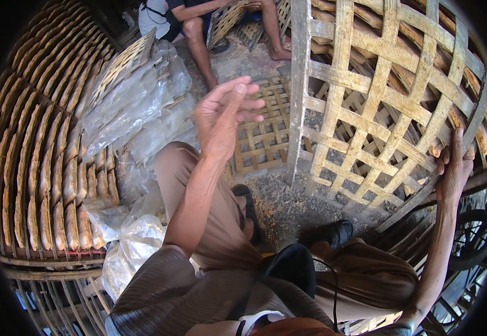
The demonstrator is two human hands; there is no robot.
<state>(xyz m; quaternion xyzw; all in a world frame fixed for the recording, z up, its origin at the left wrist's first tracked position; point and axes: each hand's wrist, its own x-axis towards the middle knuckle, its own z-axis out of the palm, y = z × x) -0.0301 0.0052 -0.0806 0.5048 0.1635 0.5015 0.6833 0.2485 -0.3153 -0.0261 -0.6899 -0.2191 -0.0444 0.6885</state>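
My left hand (pixel 226 109) is raised in the middle, in front of my bent knee. Its fingers are loosely spread and nothing is in them. At the far right my right hand (pixel 455 159) grips the lower right edge of a large woven bamboo tray (pixel 300 89). The tray stands tilted on its side, its open lattice facing me. Through its gaps show more lattice and thick wooden-looking strips. A smaller bamboo lattice panel (pixel 254 167) lies flat on the floor just beyond my left hand.
To the left rise tall stacks of layered, brown-edged trays (pixel 45 173). Crumpled clear plastic sheets (pixel 156 89) pile beside them, with another lattice panel (pixel 126 61) on top. Ahead sits another person (pixel 196 50) among lattice panels. A black wheel (pixel 460 246) stands at right.
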